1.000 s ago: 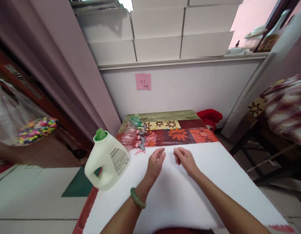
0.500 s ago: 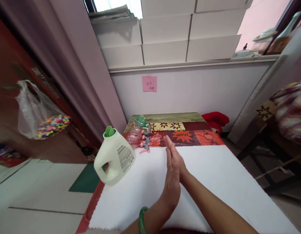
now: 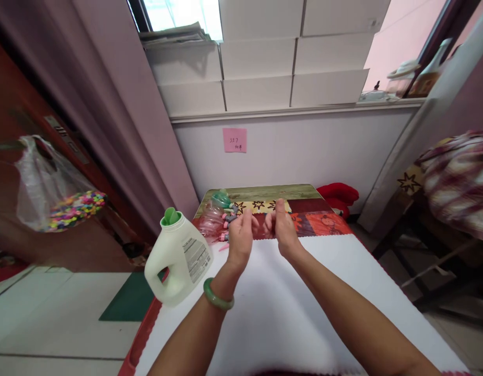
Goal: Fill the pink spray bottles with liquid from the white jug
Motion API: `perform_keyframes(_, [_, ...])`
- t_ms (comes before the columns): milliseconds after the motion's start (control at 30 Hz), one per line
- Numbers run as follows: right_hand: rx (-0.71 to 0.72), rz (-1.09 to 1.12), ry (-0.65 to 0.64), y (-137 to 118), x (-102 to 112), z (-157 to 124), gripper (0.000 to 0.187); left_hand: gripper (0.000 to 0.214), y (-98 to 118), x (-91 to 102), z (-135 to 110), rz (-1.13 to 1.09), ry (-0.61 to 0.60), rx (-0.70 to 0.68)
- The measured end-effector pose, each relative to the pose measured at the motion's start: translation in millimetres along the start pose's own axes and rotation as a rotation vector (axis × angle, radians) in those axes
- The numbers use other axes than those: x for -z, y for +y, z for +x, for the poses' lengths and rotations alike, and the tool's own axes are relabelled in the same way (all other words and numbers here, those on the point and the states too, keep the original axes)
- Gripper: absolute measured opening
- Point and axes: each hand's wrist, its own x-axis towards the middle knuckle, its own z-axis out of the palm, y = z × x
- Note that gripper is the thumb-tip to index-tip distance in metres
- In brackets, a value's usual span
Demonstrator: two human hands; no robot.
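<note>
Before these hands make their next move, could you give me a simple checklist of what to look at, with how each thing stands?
1. Left hand free: ok; nothing shows in its grip.
2. Right hand free: ok; it holds nothing that I can see.
3. Hands apart: ok; a narrow gap shows between their fingers.
4. Jug upright: ok; it stands at the table's left side.
5. Jug's fill level: cannot tell; its walls hide the inside.
6. Spray bottles fully visible: not ok; the left hand covers part of their spray heads.
</note>
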Motion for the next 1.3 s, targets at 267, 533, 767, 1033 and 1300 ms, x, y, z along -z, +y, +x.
perform_keyframes(267, [0.001,-0.109,0.036,6.1,-8.1,23.1,0.079,0.083,17.7,-16.6,20.1,-0.045,-0.086,0.055])
perform_keyframes(533, [0.028,-0.16,0.048,6.4,-1.2,27.4,0.079,0.083,21.9,-25.0,19.7,-0.082,-0.08,0.071])
perform_keyframes(767, [0.015,-0.1,-0.052,43.9,17.5,8.7,0.077,0.081,-30.0,-20.0,-6.5,0.049,-0.113,0.097])
perform_keyframes(1033, [-0.092,-0.495,0.204,166.0,85.6,-33.1,0.057,0.024,-139.1,37.9,-47.2,0.639,0.069,0.092])
perform_keyframes(1300, [-0.087,-0.595,0.097,177.2,89.3,-38.8,0.048,0.043,-171.2,55.8,-23.4,1.082,0.04,0.161])
